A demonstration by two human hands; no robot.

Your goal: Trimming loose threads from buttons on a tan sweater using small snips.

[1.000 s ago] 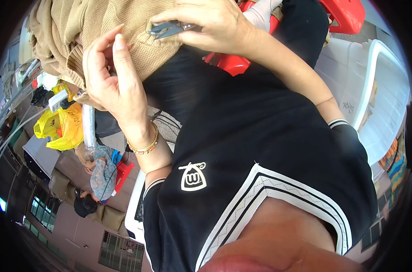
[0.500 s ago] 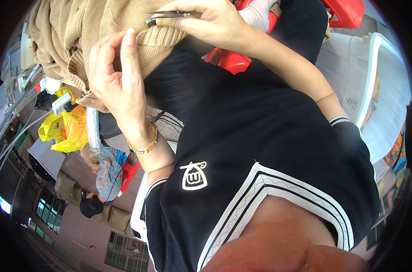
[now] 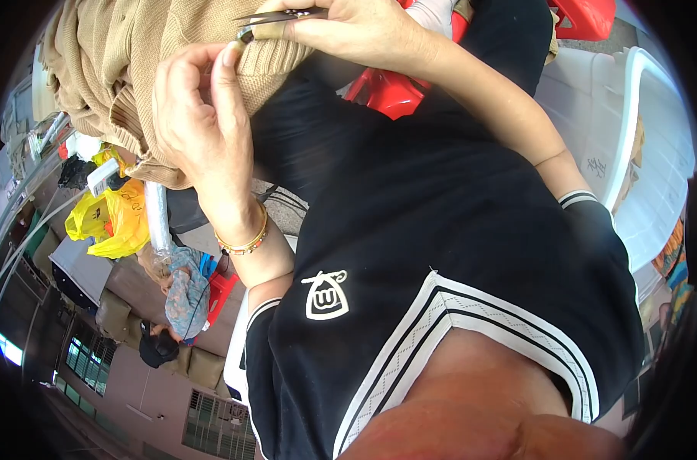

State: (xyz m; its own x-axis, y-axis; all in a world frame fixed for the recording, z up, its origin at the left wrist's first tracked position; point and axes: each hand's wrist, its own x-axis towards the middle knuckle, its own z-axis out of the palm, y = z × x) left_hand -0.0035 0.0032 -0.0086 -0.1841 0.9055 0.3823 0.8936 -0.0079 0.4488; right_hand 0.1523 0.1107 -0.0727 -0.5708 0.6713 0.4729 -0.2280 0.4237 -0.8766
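Note:
A tan knitted garment [image 3: 141, 46] with ribbed edges is heaped over my lap at the upper left. My right hand [image 3: 364, 34] grips small dark scissors [image 3: 287, 14], their blades pointing left above the knit. Beside the blades, a small dark shiny piece [image 3: 246, 35] shows at the tip of a tan-wrapped finger; I cannot tell its kind. My left hand [image 3: 203, 107] lies against the garment, its thumb and forefinger pinched together right below that piece. Whatever the pinch holds is too small or hidden to make out.
A large translucent plastic bin [image 3: 632, 146] stands at my right. Red plastic stools [image 3: 387, 92] show beyond my legs. Yellow plastic bags [image 3: 115, 222] lie at the left, and farther off another person [image 3: 187, 295] in a patterned top bends forward.
My right hand has shifted a little left and up with the scissors. My left hand has moved slightly right, so the fingertips of both hands are closer together.

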